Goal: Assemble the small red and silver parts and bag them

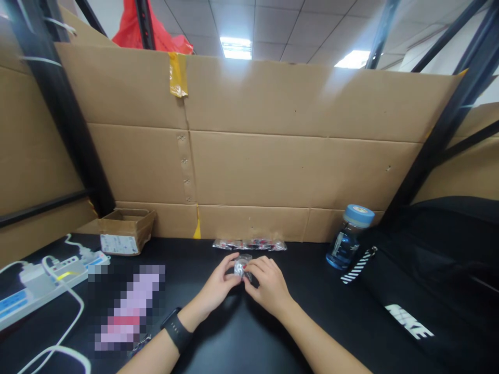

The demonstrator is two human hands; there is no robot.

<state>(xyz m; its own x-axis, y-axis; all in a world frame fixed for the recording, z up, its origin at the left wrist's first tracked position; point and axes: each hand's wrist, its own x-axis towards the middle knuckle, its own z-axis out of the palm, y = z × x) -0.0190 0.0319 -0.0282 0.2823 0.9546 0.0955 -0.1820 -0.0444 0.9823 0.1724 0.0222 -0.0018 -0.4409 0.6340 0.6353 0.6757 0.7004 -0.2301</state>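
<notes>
Working from the biggest thing down, you are sitting at a black table [241, 343] walled in by cardboard [273, 156], with a black bag [429, 291] lying at three o'clock from your hands, a blue-capped bottle [348, 238] standing at two o'clock, a small open carton [123, 229] at ten o'clock and a white power strip [42, 283] at nine o'clock. Lying just beyond your hands at twelve o'clock is a row of clear packets [249, 244] with red and dark bits inside. You are holding a small clear packet [242, 266] between both hands, low over the table near its middle. Your left hand [218, 285] is pinching its left edge with curled fingers, and your right hand [267, 284] is closing thumb and fingertips on its right edge. It is looking crinkly and shiny, with a speck of red showing through; the contents are too small to tell. Judging by that, it is likely weighing almost nothing, flexing softly and slipping easily, so you are best gripping it by the film edges rather than squeezing the middle.
</notes>
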